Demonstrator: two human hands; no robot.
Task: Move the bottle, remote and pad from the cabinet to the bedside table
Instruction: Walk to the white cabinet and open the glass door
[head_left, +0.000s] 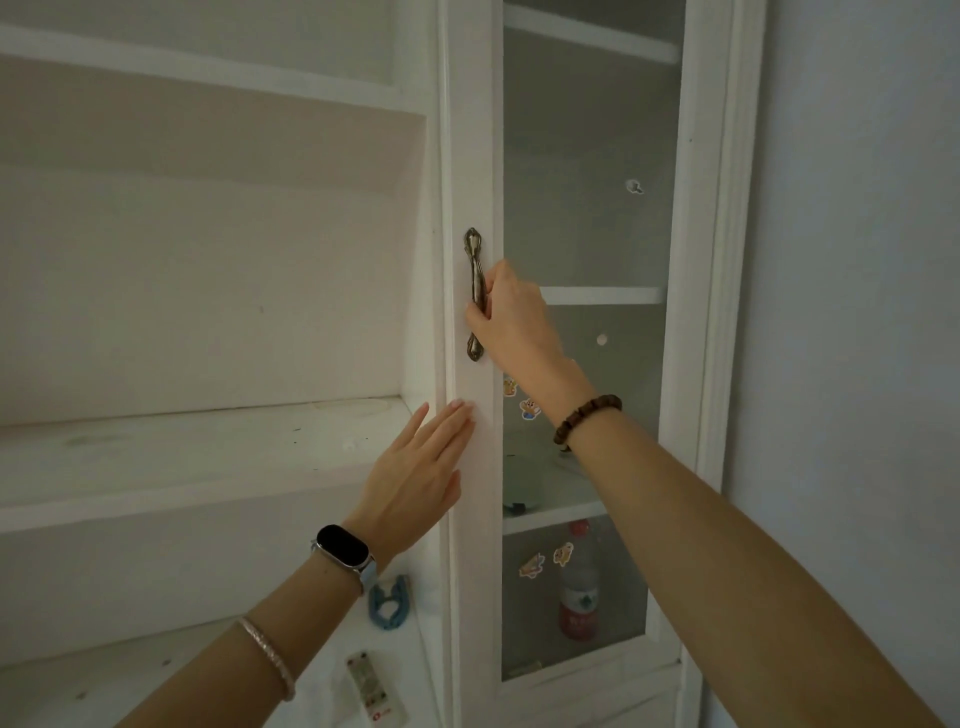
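My right hand (511, 314) grips the brass handle (474, 260) of the white cabinet's glass door (472, 156). My left hand (415, 478) lies flat, fingers apart, against the door's frame just below the handle. Behind the frosted glass, on the low shelf, stands a clear plastic bottle (578, 587) with a red cap and red label. A white remote (375, 688) lies on the open lower shelf at the bottom, under my left forearm. I cannot make out the pad.
Open white shelves (197, 457) fill the left side. A blue clip-like object (388, 603) lies on the lower shelf beside my left wrist. Cartoon stickers (530, 409) dot the glass. A pale wall (857, 260) runs along the right.
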